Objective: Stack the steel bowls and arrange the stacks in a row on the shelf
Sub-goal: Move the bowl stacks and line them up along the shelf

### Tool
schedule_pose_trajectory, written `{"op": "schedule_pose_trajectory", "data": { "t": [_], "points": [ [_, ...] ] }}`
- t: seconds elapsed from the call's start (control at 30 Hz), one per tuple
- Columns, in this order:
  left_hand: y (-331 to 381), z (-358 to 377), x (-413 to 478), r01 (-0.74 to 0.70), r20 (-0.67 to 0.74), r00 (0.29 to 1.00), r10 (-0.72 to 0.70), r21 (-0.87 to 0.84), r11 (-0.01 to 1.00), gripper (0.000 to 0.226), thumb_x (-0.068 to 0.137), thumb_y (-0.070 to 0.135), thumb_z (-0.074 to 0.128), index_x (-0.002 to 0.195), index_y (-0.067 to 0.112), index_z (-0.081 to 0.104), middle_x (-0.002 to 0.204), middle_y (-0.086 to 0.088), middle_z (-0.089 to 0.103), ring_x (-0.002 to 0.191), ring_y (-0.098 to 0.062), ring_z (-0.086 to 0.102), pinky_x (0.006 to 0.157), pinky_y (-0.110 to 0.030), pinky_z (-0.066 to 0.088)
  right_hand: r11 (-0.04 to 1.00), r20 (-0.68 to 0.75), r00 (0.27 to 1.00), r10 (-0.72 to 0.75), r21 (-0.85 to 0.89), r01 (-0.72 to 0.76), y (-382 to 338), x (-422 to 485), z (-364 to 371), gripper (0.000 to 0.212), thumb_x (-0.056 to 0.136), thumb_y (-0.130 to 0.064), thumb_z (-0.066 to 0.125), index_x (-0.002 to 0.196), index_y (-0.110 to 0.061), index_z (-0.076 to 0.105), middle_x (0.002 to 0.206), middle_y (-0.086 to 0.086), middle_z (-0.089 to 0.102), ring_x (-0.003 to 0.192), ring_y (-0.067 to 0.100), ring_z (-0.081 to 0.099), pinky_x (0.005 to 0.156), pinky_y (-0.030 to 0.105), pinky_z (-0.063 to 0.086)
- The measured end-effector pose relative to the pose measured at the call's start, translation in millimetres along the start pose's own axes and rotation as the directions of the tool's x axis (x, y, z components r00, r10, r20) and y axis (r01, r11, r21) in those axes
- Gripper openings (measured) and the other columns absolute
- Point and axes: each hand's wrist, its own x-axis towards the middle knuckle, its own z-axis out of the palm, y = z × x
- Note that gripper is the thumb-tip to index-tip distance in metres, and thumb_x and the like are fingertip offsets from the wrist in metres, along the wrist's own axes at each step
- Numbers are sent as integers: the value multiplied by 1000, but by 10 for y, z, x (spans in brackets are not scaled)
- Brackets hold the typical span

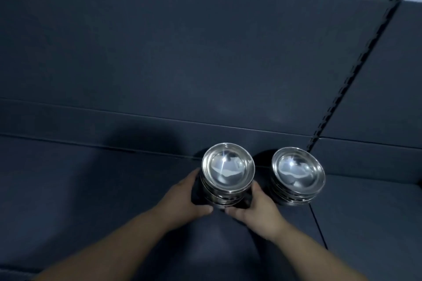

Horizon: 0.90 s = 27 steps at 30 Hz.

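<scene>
Placement step: left hand (194, 197) and right hand (257, 206) clamp the shiny round steel bowl stack (228, 172) from 9 and 3 o'clock, fingers curled round its lower bowls, thumbs at its 6 o'clock side. At its 3 o'clock a matching steel bowl stack (298, 172) stands free, near but apart, on the dark blue-grey shelf (91, 189). Cannot tell if the held stack's base is down on the shelf. Next move likely: settle it in line with the neighbour, keep a gap, let go with both hands without tipping the bowls

Open shelf (80, 189) left of held stack (227, 173); second stack (298, 173) close right.
</scene>
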Motion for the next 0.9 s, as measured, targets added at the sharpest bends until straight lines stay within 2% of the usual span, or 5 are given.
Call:
{"op": "schedule_pose_trajectory", "data": {
  "t": [0.13,0.5,0.6,0.73,0.9],
  "points": [
    [-41,64,-6,-37,16,999,40,-175,984,92,68,27,82,141,41,27,111,28,57,93,13,61,78,-1,43,989,-31,999,41,143,-36,-21,-115,91,76,69,-10,84,133,-16,43,111,-8,70,100,-1,67,90,19,53],
    [423,329,-531,-104,66,991,120,-205,973,82,67,24,83,127,47,32,104,25,64,89,15,62,79,-6,48,943,-41,996,80,326,-62,96,-998,-133,69,67,-19,86,127,-18,50,113,-7,70,105,3,66,90,19,51],
    [693,602,-757,-106,97,986,132,-240,965,82,67,22,84,121,53,31,99,24,66,89,11,65,80,-10,49,945,-66,992,105,318,-78,202,-1456,-373,79,65,-43,86,132,-27,48,123,-13,64,112,-1,60,94,17,46],
    [1113,1171,-1101,-100,165,974,156,-306,947,84,68,14,84,133,37,35,105,17,66,90,3,67,78,-12,51,938,-155,968,196,317,-139,542,-2152,-720,101,59,-89,56,143,-34,39,142,-9,51,130,13,48,110,39,40],
    [1778,2049,-1585,-111,272,937,220,-367,924,77,71,9,82,118,43,30,105,28,52,96,3,59,90,-20,50,930,-287,923,257,334,-155,942,-3187,-1287,86,66,-86,46,136,-35,48,133,-13,57,123,9,53,106,31,40]
  ]
}}
